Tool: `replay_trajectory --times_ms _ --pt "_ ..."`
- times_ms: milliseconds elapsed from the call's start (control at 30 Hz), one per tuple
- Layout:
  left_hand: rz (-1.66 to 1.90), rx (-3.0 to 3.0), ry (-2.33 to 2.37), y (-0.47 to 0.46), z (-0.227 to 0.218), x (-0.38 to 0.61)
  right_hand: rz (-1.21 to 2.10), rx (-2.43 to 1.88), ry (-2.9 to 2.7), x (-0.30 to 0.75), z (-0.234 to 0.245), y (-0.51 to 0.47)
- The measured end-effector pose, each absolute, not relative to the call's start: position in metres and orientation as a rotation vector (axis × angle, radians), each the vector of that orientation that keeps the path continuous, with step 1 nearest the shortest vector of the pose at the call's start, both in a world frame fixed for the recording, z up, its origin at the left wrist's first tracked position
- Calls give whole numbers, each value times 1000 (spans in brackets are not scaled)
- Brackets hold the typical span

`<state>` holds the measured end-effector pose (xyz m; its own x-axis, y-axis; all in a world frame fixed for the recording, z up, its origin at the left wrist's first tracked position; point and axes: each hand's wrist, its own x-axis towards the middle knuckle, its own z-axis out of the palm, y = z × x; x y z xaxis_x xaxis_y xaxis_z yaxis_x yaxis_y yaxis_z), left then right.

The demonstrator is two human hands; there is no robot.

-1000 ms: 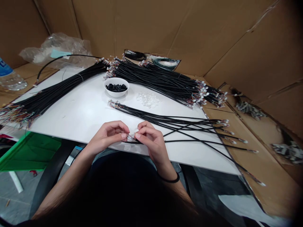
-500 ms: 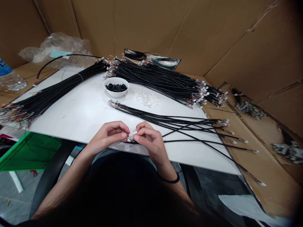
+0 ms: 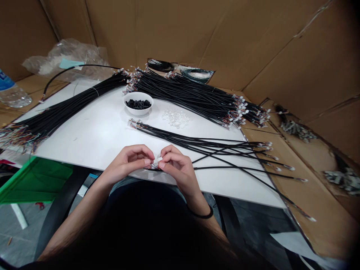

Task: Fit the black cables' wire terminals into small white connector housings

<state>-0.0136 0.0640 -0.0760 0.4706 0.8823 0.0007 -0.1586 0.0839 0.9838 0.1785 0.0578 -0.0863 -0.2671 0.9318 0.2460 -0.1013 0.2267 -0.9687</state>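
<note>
Near the front edge of the white table, my left hand (image 3: 132,162) pinches the thin wires (image 3: 153,165) at one end of a black cable (image 3: 225,168). My right hand (image 3: 179,165) is closed on a small white connector (image 3: 159,159), held just beside the left fingertips. The cable passes beneath my right hand and runs off to the right across the table. Fingers partly hide where wires and connector meet. Beyond my hands lies a loose group of black cables (image 3: 191,141) with white connectors at their ends.
A white bowl (image 3: 138,111) holds short black tubes, with a pile of white connectors (image 3: 176,118) beside it. Large bundles of black cables (image 3: 182,93) (image 3: 70,107) lie behind and at left. A water bottle (image 3: 12,92) stands far left; cardboard walls (image 3: 180,33) surround the table.
My hands stay in almost the same place; the right fingers and the white connector have shifted very slightly. A pale sheet at the lower right has moved a little to the right.
</note>
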Motion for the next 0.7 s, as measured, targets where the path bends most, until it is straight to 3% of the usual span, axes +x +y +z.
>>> replay_trajectory --times_ms 700 --pt "933 1219 743 64 -77 -9 1142 -875 -1566 172 -82 54"
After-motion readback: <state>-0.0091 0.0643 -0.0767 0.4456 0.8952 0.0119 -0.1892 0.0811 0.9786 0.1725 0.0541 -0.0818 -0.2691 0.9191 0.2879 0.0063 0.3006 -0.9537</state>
